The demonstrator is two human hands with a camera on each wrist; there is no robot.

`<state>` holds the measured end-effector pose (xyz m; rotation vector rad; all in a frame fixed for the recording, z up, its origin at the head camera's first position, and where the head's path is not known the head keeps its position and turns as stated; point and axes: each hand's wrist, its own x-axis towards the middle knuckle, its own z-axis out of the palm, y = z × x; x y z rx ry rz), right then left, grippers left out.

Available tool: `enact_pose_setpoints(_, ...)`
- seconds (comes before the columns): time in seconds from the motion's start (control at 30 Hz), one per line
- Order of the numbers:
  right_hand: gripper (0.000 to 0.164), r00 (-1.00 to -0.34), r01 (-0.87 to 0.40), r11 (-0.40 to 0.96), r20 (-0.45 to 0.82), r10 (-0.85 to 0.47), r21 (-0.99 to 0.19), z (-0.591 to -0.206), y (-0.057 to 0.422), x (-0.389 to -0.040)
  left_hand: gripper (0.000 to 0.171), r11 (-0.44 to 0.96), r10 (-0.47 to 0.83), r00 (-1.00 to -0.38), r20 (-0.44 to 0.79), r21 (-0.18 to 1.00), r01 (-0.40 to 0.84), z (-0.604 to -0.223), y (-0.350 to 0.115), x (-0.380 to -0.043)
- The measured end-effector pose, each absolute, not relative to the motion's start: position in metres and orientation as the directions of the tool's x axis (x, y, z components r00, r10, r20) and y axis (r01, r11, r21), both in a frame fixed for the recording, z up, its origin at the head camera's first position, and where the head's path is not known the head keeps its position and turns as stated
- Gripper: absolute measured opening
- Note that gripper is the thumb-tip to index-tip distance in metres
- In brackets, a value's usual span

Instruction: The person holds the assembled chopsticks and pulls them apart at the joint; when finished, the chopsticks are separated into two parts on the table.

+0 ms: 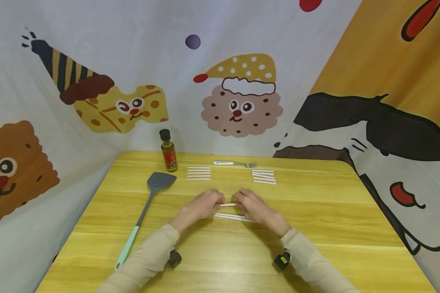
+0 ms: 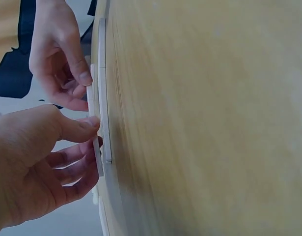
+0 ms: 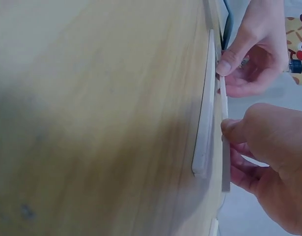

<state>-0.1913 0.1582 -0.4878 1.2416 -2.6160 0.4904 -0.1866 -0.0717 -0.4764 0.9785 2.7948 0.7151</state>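
Both hands meet near the middle of the table around one thin white stick, which lies crosswise between them. My left hand pinches its left part between thumb and fingers. On the other side my right hand does the same with the right part. Seen from the right wrist, the held stick runs from one thumb to the other. Just nearer to me, a few more white sticks lie close together on the wood, their right ends partly hidden by the right hand.
Farther back lie a left row of several white sticks and a right row, with a white-handled fork beyond them. A black-capped bottle stands at back left. A grey spatula lies along the table's left side.
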Motion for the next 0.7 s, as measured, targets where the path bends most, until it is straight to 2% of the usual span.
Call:
enact_pose_setpoints(0.3,0.008,-0.618,-0.783,0.592,0.348,-0.705,-0.191,-0.483,0.161,-0.195,0.011,0.726,0.569,-0.807,0.156,0.367,0.582,-0.471,-0.071,-0.189)
enact_pose_setpoints(0.53,0.007,-0.612,-0.785,0.598,0.345,-0.711,-0.161,-0.476,0.164,-0.197,0.008,0.722,0.565,-0.786,0.251,0.311,0.619,-0.469,-0.070,-0.191)
enact_pose_setpoints(0.7,0.010,-0.576,-0.809,0.575,0.359,-0.735,-0.121,-0.471,0.166,-0.201,0.007,0.713,0.534,-0.785,0.313,0.332,0.617,-0.471,-0.071,-0.193)
